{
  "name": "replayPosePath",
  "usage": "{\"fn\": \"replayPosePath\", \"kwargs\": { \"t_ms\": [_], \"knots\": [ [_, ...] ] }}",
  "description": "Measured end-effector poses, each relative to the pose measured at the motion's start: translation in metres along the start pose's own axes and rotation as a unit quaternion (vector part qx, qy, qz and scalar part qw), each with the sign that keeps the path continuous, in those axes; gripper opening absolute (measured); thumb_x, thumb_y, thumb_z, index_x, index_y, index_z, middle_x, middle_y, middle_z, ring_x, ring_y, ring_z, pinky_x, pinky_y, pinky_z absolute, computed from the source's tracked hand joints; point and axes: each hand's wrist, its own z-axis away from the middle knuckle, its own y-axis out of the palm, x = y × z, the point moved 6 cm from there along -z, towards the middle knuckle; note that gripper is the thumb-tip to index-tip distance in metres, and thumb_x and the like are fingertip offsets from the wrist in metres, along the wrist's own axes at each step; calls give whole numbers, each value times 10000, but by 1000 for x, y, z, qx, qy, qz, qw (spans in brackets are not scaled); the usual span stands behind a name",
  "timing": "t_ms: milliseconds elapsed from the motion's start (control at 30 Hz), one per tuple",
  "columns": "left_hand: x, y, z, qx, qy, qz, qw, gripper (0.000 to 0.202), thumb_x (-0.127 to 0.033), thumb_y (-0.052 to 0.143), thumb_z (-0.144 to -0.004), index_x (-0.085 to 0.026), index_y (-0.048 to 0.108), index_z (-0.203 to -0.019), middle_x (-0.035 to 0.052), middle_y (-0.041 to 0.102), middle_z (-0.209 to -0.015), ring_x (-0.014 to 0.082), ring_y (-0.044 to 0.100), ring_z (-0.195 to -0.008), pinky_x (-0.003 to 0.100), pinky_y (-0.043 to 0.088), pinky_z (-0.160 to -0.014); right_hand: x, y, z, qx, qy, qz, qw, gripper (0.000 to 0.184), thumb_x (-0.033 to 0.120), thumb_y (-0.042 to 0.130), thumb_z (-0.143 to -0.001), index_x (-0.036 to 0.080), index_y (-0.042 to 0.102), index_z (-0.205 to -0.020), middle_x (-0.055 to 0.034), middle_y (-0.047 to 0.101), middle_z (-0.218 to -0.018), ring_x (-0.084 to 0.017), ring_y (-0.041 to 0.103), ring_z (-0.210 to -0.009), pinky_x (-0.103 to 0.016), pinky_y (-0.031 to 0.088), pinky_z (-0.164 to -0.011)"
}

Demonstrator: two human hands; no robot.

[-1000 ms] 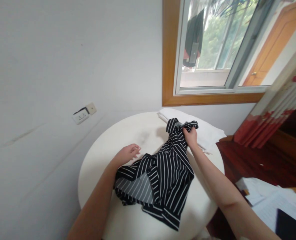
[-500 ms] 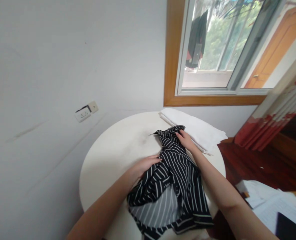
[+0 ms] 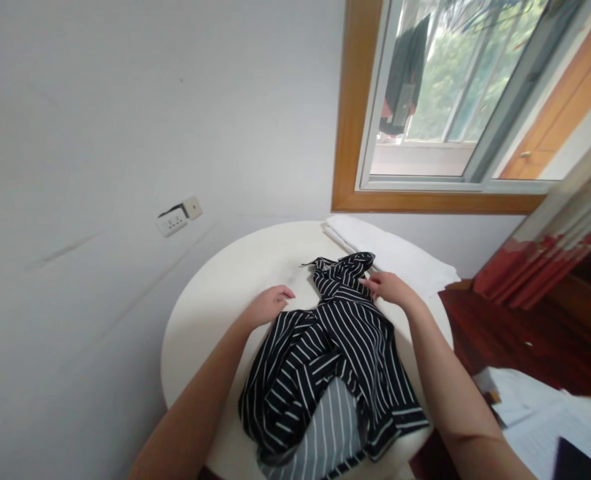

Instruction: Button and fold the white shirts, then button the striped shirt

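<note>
A black shirt with white stripes (image 3: 355,327) lies crumpled on the round white table (image 3: 200,313). Its collar end points toward the wall, and the grey striped inside shows at the near hem. My left hand (image 3: 268,307) hovers just left of the shirt's middle, fingers loosely bent and apart from the cloth, holding nothing. At the shirt's upper right edge, below the collar, the fingers of my right hand (image 3: 389,289) pinch the fabric. A folded white cloth (image 3: 395,257) lies behind my right hand.
A wall with a socket (image 3: 172,222) rises beyond the table on the left. Behind is a window with a wooden frame (image 3: 425,201). Right of it hangs a red and cream curtain (image 3: 520,257). Papers (image 3: 550,413) and a dark flat object (image 3: 578,460) lie at lower right.
My left hand has come off the shirt and moved left and up. My right hand has shifted slightly down and right along the shirt's edge. The lower part of the shirt lies flatter and wider.
</note>
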Motion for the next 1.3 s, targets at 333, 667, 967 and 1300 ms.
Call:
{"fn": "replayPosePath", "kwargs": {
  "t_ms": [333,667,967,1300],
  "knots": [
    [-13,57,-2,83,-2,120,989,504,-600,407,-848,-168,604,-1018,32,650,-849,116,572,-617,256,474,-624,70,14,26,121,-192,-171,959,354,525,531,-843,194,650,-801,33,602,-629,-132,545,-582,-241,434,-544],
    [-2,32,-2,38,-82,101,991,516,-683,543,-708,-170,598,-701,0,605,-590,154,557,-570,255,449,-531,145,82,58,145,-411,-140,889,378,347,433,-958,254,534,-1311,-45,588,-1297,-166,528,-1188,-374,366,-1062],
    [56,-48,3,-169,-210,235,934,421,-542,615,-687,-160,566,-858,1,613,-657,153,595,-601,295,506,-609,85,48,18,-22,-247,-21,968,276,327,476,-923,225,700,-1048,-58,702,-1060,-211,621,-1000,-375,447,-940],
    [91,-138,41,-432,-186,-260,843,370,-341,437,-834,-125,574,-1101,171,616,-1032,305,530,-1079,442,399,-951,59,55,11,-61,-139,144,978,408,560,524,-859,257,662,-1095,-110,611,-1220,-304,507,-1171,-526,345,-983]
  ]
}}
